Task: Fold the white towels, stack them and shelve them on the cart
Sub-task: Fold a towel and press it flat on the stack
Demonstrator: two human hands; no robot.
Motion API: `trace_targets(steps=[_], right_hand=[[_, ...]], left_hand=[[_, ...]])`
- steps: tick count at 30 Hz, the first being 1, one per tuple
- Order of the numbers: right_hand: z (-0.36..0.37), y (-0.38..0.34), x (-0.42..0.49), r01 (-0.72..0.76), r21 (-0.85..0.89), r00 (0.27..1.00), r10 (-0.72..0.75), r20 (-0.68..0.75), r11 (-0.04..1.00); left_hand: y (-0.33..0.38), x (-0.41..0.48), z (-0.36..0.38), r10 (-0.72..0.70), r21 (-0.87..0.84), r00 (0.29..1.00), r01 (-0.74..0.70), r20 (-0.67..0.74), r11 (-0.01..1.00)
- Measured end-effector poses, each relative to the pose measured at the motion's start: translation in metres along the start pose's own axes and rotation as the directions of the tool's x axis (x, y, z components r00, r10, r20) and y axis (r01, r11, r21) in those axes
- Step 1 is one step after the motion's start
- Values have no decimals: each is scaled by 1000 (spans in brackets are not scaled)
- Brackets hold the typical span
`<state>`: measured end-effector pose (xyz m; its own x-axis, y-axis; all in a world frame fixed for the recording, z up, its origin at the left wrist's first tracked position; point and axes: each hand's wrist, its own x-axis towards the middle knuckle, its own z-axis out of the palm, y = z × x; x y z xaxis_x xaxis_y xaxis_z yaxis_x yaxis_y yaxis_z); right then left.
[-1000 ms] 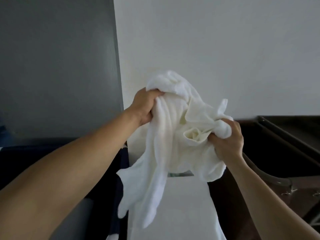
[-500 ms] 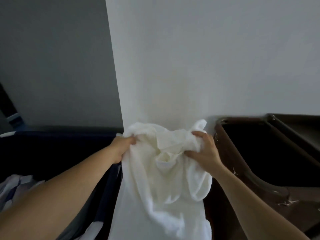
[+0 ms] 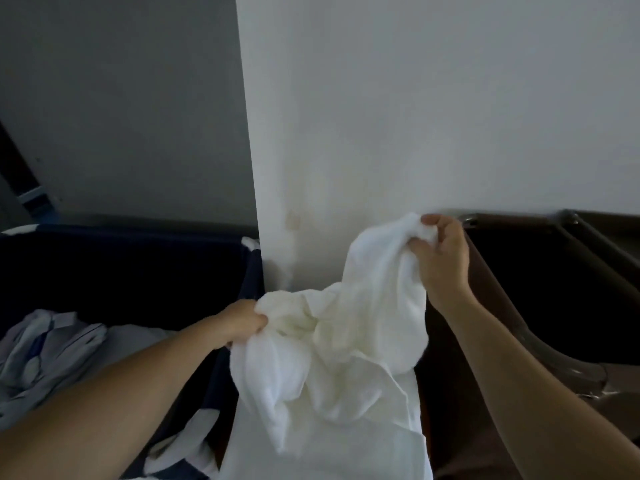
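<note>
White towel (image 3: 339, 341), crumpled, held up in front of the white wall corner (image 3: 346, 133), between a dark blue bin (image 3: 138, 265) and a brown tub (image 3: 554, 289). Left hand (image 3: 242, 323) grips a bunched fold low on the left; fingertips buried in cloth, not visible. Right hand (image 3: 443, 261) pinches the top edge, higher up, thumb and fingers closed on it. Towel's lower end runs off the bottom frame edge; cannot separate it from the white surface beneath. Striped laundry (image 3: 45, 351) lies in the bin, dim. Tub interior too dark to read.
</note>
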<state>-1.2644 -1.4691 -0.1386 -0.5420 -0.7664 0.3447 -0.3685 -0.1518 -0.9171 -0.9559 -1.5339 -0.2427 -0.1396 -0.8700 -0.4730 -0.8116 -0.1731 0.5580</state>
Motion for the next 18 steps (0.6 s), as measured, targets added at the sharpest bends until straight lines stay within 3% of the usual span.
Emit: trace_targets(steps=[2,4,7,9,11,13,16,18], right_hand=[[-1,-16,9,15,49,999,-12,-45,999],[3,-15,12,-10,-46,999,11,32,999],[12,24,-1,-79,-265,980,124,158,961],[11,59,-16,-147,-436,946,255,200,888],[5,87,-31,-129,-645,898,364,245,753],[1,101,-50,-26,-747,881,368,297,664],[-3,105,-80,101,-676,876,257,408,730],[-5,111,-98,155,-660,809,289,512,735]], left_hand=[[16,-9,-1,50,405,994,-85,97,910],[32,-18,8,246,609,969,-211,27,765],[51,-28,38,479,520,876,-437,59,734],[53,-27,63,439,490,886,-453,151,745],[49,-23,82,344,454,925,-380,165,806],[49,-20,91,246,368,961,-277,129,888],[53,-16,107,140,114,984,-152,109,982],[55,-17,115,81,-23,993,-80,85,997]])
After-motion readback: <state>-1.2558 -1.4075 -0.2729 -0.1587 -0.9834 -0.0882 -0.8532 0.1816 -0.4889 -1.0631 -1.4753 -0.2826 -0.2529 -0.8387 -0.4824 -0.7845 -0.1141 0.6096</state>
